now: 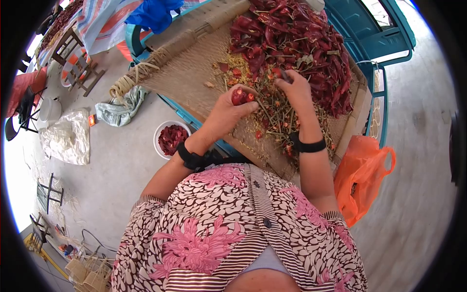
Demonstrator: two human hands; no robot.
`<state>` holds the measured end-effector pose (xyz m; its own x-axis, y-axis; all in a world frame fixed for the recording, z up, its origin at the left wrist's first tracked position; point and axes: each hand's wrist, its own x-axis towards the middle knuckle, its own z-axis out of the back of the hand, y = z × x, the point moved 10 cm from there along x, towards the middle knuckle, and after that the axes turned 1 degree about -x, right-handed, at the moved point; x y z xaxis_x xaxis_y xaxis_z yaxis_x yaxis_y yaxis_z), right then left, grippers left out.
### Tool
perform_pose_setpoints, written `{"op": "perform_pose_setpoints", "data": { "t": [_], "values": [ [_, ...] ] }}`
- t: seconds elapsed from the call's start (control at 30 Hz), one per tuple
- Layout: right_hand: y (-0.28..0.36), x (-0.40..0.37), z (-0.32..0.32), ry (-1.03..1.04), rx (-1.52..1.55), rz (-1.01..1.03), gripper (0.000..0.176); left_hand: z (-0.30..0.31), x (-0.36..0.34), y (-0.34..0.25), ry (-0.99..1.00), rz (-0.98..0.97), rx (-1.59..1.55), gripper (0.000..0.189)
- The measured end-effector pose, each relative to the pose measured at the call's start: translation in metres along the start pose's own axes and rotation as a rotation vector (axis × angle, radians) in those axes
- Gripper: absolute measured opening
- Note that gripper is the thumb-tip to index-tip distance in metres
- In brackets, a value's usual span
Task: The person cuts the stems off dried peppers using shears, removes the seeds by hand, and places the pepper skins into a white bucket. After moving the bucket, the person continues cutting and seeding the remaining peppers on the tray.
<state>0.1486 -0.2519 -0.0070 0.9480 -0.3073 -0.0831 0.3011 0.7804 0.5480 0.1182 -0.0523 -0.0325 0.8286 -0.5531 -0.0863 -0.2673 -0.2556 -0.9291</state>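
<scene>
My left hand (227, 113) is closed around a few dried red chilies (239, 97), their cut orange-rimmed ends facing up. Just to the right, my right hand (297, 93) is pinched on a small dark thing, with a bit of red at its tip; I cannot make out its kind. Both hands hover over a woven mat (182, 73). Beyond them rises a big heap of dried red chilies (311, 44). Under and between the hands lie loose chili stems (279, 124), with yellow seeds (236, 63) scattered to their left.
On the floor to the left stands a white bowl (156, 141) of red chili pieces. An orange plastic bag (362, 170) hangs at the right beside the blue metal frame (383, 97). Farther left are a wooden chair (78, 63) and a clear plastic sack (68, 138).
</scene>
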Motion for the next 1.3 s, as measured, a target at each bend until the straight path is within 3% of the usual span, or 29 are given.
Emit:
{"op": "perform_pose_setpoints", "data": {
  "t": [0.03, 0.13, 0.23, 0.47, 0.57, 0.67, 0.8, 0.9, 1.03, 1.2, 1.3],
  "values": [
    [0.002, -0.004, 0.007, -0.048, 0.136, 0.053, 0.025, 0.0, 0.0, 0.001, 0.005, -0.002, -0.022, 0.025],
    [-0.007, -0.017, 0.005, 0.084, 0.477, -0.117, 0.02, 0.001, 0.002, 0.003, -0.011, -0.019, -0.033, 0.022],
    [0.011, -0.039, 0.01, 0.115, 0.699, -0.121, 0.018, 0.004, 0.005, 0.008, -0.04, -0.05, -0.039, 0.018],
    [0.036, -0.07, 0.006, 0.203, 0.871, -0.032, 0.021, -0.006, -0.002, -0.006, -0.018, -0.077, -0.087, 0.013],
    [0.053, -0.082, -0.005, 0.301, 0.919, -0.032, 0.023, -0.004, -0.003, -0.002, -0.027, 0.02, -0.105, 0.012],
    [0.064, -0.089, -0.025, 0.414, 0.906, -0.02, 0.023, -0.009, 0.006, 0.001, 0.035, -0.055, -0.45, 0.015],
    [0.054, -0.089, -0.007, 0.238, 0.551, 0.009, 0.029, 0.019, 0.005, 0.013, -0.174, -0.047, -0.571, 0.021],
    [0.05, -0.109, -0.008, 0.329, 0.11, 0.125, 0.029, 0.031, 0.001, 0.006, -0.216, -0.086, -0.518, 0.026],
    [0.041, -0.135, -0.036, 0.358, -0.141, 0.307, 0.029, 0.027, 0.004, 0.009, -0.107, -0.022, -0.586, 0.037],
    [0.037, -0.133, -0.02, 0.215, -0.248, 0.26, 0.016, 0.011, 0.001, 0.002, -0.023, 0.089, -0.809, 0.037],
    [0.023, -0.116, 0.012, 0.098, -0.309, 0.202, 0.014, 0.017, 0.006, 0.013, -0.081, 0.141, -0.81, 0.031]
  ]
}}
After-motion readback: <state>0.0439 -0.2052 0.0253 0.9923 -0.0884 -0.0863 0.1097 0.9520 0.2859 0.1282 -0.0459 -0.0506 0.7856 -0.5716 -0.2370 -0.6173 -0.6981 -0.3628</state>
